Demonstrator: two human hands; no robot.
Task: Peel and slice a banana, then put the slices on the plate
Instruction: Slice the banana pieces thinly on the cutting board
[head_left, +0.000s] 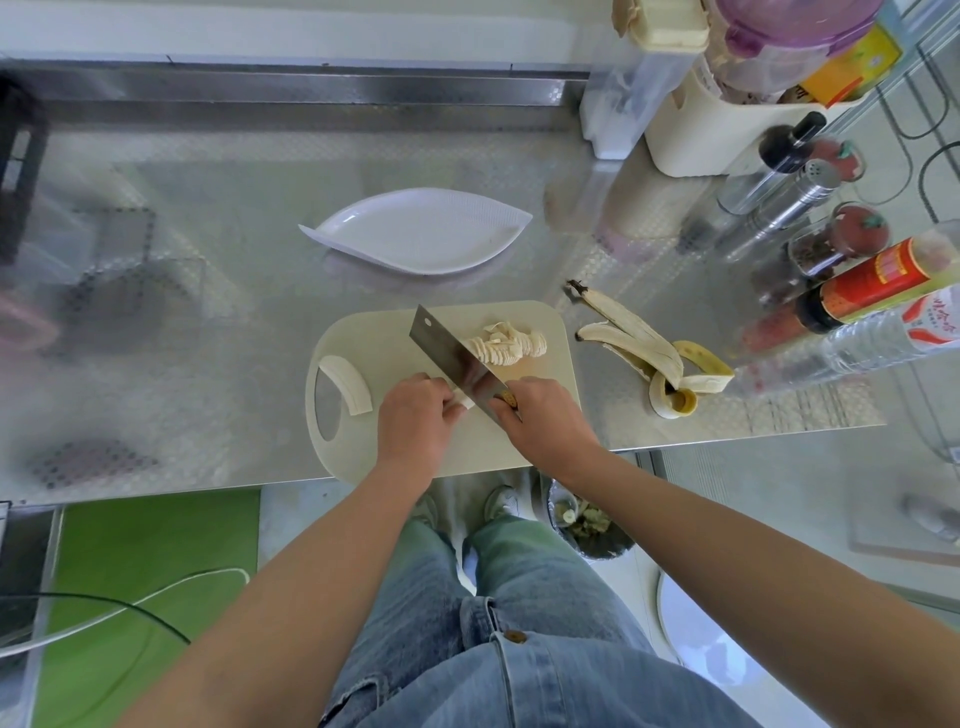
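Observation:
On the beige cutting board (540, 322) lies a heap of several banana slices (506, 347) at its far right. My right hand (545, 415) grips the handle of a cleaver (449, 358), whose blade stands on the board just left of the slices. My left hand (415, 415) holds a short banana piece (464, 400) against the blade, its fingers curled round it. A peeled banana half (347, 384) lies at the board's left end. A white leaf-shaped plate (421, 231) with nothing on it sits beyond the board.
The banana peel (660, 358) lies on the steel counter right of the board. Bottles, spice jars and containers (810, 208) crowd the right side. A bin (587, 525) stands on the floor below the counter edge.

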